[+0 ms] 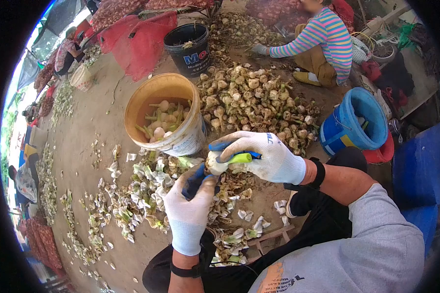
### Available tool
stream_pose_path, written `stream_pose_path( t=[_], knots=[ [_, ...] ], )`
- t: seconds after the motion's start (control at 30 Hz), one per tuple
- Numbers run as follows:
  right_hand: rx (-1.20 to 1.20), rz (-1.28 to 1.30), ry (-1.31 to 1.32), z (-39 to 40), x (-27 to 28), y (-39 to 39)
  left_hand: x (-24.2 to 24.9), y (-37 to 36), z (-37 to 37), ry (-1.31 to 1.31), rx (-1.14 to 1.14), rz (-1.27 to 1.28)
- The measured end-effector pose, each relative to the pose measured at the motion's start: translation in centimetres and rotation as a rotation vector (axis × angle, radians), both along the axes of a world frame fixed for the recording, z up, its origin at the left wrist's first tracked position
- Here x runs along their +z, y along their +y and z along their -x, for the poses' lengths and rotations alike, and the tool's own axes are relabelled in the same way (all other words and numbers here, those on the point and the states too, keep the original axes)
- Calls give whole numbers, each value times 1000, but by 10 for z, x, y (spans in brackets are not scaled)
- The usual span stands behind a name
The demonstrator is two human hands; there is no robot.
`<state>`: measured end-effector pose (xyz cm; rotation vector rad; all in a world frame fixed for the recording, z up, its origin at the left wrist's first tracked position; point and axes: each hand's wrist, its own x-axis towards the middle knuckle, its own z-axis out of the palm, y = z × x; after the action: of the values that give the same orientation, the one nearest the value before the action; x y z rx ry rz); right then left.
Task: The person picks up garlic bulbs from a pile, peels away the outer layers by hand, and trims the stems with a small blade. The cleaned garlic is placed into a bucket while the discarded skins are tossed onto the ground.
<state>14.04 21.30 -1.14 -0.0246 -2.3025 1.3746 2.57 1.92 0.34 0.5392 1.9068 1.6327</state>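
Note:
A garlic bulb [215,164] with a short green stalk is gripped between my two gloved hands, above a litter of peeled skins [151,188]. My right hand [269,155], in a white glove with blue palm coating, closes over the bulb's top and stalk. From below, my left hand [191,202] pinches the bulb's lower side between thumb and fingers. Just beyond the hands stands a tan-lined bucket [137,90] with trimmed garlic bulbs [167,119] inside. A large heap of unpeeled garlic [254,97] lies on the ground beside it.
At right stand a blue bucket [344,119] and a blue panel [420,161]. A black bucket [187,49] and red mesh sacking [139,44] are farther back. A co-worker in a striped top [327,41] crouches behind the heap; other people work at far left.

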Motion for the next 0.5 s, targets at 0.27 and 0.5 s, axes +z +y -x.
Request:
stream_pose_path(
  t=[0.27, 0.5],
  knots=[
    [68, 26, 14, 0, -6, -1, -10, -6, -1, 258, -38, 95],
    [163, 67, -13, 2, -6, 3, -4, -8, 1, 463, -84, 152]
  ],
)
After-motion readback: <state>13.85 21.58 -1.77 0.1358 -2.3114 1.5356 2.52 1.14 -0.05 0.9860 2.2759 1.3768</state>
